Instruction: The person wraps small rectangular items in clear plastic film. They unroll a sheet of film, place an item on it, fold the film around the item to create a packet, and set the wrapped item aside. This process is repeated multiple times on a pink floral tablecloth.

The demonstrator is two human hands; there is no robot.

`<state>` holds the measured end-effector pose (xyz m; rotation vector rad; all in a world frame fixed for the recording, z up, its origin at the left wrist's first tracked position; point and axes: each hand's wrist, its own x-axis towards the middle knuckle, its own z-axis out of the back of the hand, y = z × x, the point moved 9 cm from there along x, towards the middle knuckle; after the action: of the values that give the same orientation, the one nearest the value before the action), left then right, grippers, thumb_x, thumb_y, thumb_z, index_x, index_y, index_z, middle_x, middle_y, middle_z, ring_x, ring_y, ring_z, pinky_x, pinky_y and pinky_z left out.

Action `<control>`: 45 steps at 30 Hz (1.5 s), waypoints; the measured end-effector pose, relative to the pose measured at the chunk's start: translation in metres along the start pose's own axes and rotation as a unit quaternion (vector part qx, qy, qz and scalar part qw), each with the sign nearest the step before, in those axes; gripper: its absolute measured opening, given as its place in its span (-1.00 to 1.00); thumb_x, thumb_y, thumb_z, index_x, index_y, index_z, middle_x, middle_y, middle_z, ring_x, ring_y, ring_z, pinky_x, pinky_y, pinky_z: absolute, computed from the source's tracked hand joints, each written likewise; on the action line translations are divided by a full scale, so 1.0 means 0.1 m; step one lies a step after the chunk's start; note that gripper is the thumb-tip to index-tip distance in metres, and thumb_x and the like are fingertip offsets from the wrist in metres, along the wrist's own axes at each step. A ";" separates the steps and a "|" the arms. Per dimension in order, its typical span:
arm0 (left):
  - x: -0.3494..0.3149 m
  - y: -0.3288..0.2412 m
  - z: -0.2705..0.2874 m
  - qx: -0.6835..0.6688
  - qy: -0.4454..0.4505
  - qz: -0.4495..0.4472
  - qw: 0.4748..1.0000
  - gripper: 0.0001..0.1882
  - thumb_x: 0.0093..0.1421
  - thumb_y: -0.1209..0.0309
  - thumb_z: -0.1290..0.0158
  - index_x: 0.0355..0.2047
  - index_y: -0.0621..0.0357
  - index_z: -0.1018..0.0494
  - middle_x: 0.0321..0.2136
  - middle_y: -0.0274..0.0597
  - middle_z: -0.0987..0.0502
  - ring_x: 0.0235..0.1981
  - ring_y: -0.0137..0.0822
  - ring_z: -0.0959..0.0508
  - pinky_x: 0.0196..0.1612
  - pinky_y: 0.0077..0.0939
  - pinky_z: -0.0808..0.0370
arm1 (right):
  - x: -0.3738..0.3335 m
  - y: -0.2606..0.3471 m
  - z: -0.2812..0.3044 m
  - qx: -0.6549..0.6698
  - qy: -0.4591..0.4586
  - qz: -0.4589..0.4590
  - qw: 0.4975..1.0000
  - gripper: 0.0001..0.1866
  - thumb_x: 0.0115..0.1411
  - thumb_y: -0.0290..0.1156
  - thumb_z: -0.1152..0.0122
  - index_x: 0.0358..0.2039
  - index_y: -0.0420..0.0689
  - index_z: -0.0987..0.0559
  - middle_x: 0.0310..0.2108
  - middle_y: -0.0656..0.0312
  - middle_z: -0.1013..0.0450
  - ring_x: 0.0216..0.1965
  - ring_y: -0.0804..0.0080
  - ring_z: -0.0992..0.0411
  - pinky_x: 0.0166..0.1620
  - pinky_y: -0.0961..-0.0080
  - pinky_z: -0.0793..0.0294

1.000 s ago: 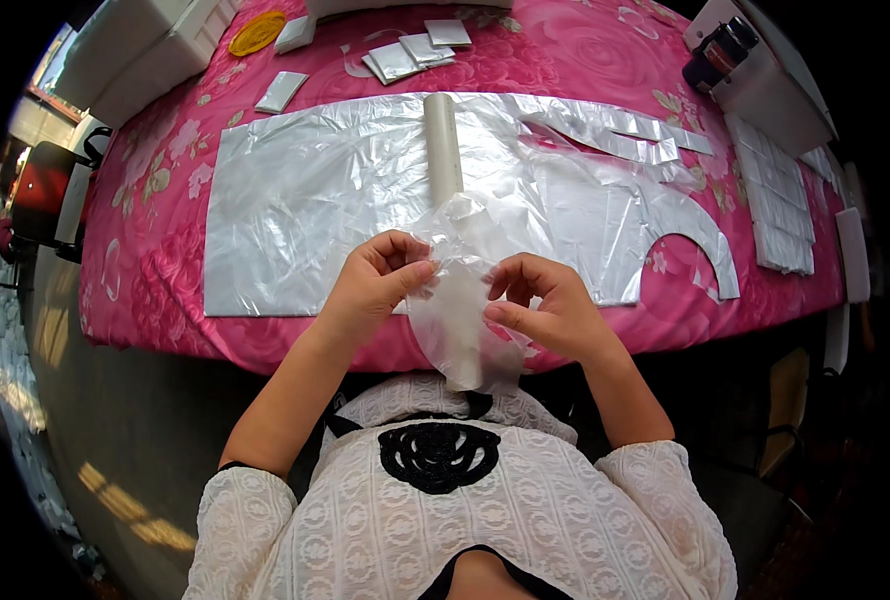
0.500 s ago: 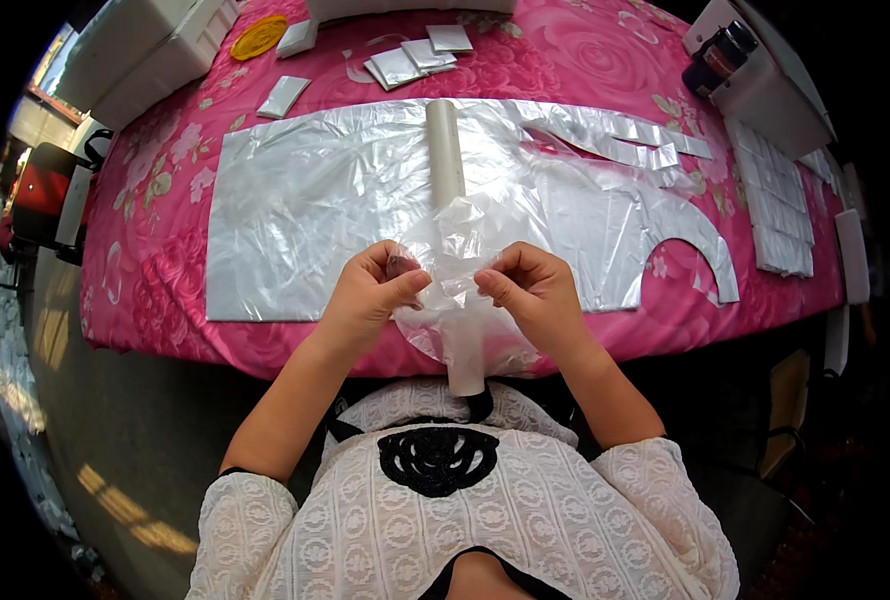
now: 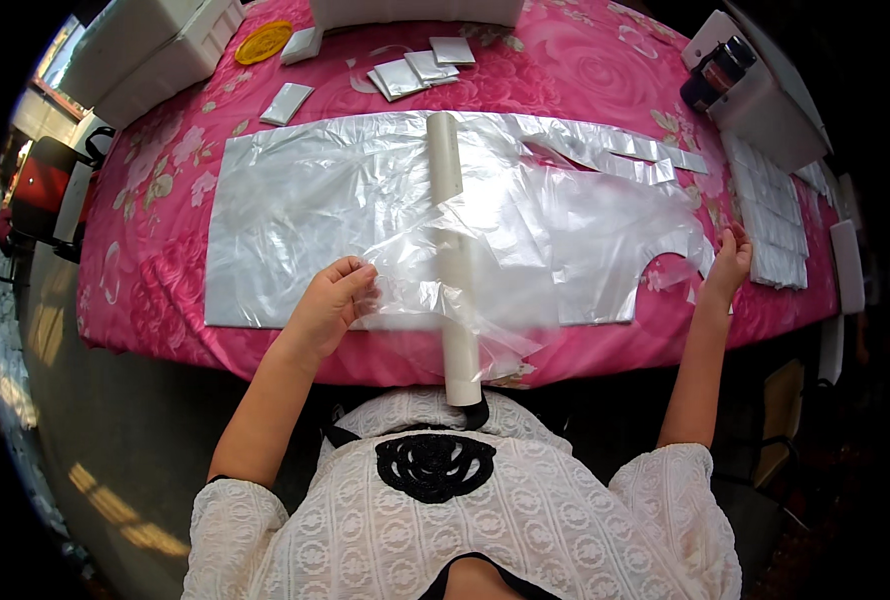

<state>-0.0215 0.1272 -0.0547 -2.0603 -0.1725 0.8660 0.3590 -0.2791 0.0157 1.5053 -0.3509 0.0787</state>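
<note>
My left hand pinches the edge of a thin clear plastic bag, left of a pale tube. Far to the right, my right hand is raised with fingers pressed together, seemingly on the other end of the bag. The bag spreads loosely between them, across the tube. Lengthwise, the tube points away from me, its near end past the table edge by my lap. Beneath lies a flat, shiny stack of plastic film, with a curved cut-out and strip-like handles at its right.
Small folded white packets and a yellow dish sit at the back. A dark bottle stands by a white foam box at the right, near layered folded packs. Another foam box is back left. Pink floral cloth covers the table.
My hands have moved apart. The right has swung far out to the right and the left slightly left, so the bunched bag over the tube is now spread wide.
</note>
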 end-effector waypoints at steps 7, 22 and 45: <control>0.08 0.00 -0.07 0.047 0.032 0.014 0.998 -0.86 0.20 0.31 0.01 -0.33 0.09 -0.34 -0.59 -0.44 -0.38 -0.60 -0.60 -0.34 -0.56 -0.75 -0.28 | -2.50 0.47 -1.40 -0.137 0.537 -0.096 0.827 -0.78 0.12 -0.31 -0.15 -0.41 -0.23 -0.53 -0.54 0.21 -0.49 -0.49 0.50 -0.45 -0.39 0.56 -0.41; 0.14 -0.58 0.85 0.176 -0.006 -0.007 0.984 -0.84 0.16 0.27 -0.04 -0.36 0.08 -0.41 -0.60 -0.52 -0.38 -0.60 -0.68 -0.34 -0.54 -0.79 -0.26 | -3.40 0.51 -1.79 -0.255 0.624 -0.061 0.736 -0.37 -0.12 0.13 -0.21 -0.41 -0.31 -0.49 -0.52 -0.02 -0.47 -0.42 0.08 -0.48 -0.33 0.29 -0.45; 0.01 -0.63 0.38 -0.049 0.130 -0.038 0.990 -0.84 0.25 0.29 0.12 -0.39 0.08 -0.36 -0.77 -0.50 -0.24 -0.74 -0.56 -0.27 -0.39 -0.53 -0.43 | -3.40 0.56 -1.51 -0.306 0.576 -0.071 0.754 0.10 -0.14 -0.19 -0.25 0.20 -0.41 0.25 -0.46 -0.11 -0.44 -0.44 -0.05 -0.46 -0.34 0.20 -0.45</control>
<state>-0.0328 0.1915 -0.0208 -2.2214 -0.1518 0.5441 0.0489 -0.0704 -0.0284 0.6003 0.6973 0.6749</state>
